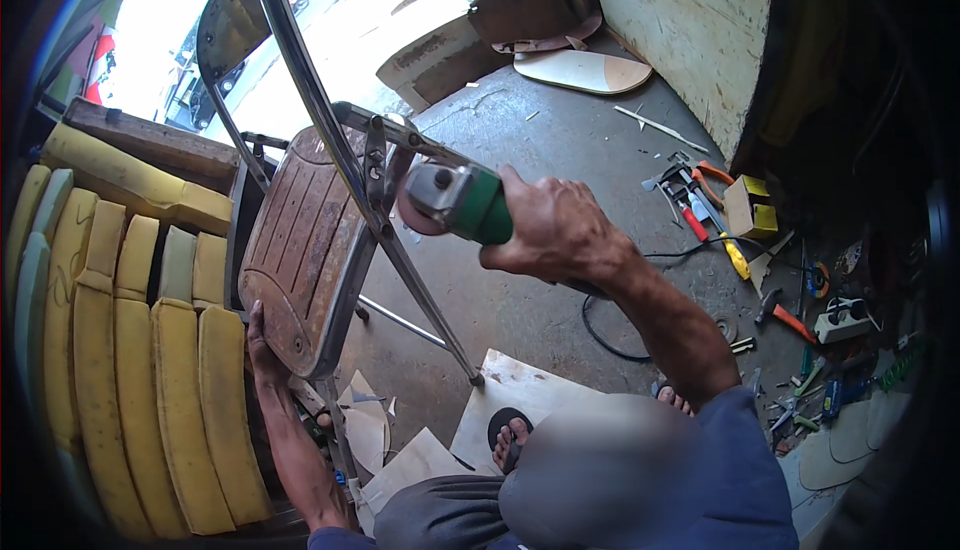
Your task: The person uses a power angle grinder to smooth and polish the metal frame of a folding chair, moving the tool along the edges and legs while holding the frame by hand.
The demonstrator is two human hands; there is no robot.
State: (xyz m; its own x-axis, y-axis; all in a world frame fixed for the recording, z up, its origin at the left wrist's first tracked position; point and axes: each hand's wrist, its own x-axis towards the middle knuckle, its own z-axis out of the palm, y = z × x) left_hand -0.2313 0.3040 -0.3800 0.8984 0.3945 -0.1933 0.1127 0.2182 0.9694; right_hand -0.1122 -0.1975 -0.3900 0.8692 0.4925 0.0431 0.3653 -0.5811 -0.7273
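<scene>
A metal folding chair with a worn, rust-brown slatted seat and shiny tube legs stands tilted in front of me. My left hand is closed round the near left edge of its seat, with one finger along the top and the others hidden beneath. In my right hand is a green angle grinder, gripped round its body. Its reddish-brown disc is right by the chair's side joint, where a leg crosses the seat frame. Whether the disc touches the metal cannot be told.
Yellow foam pads are stacked at the left. Hand tools, among them a hammer, and a small yellow box litter the floor at right. A black cord loops there. Board pieces lie by my feet; a pale panel lies farther off.
</scene>
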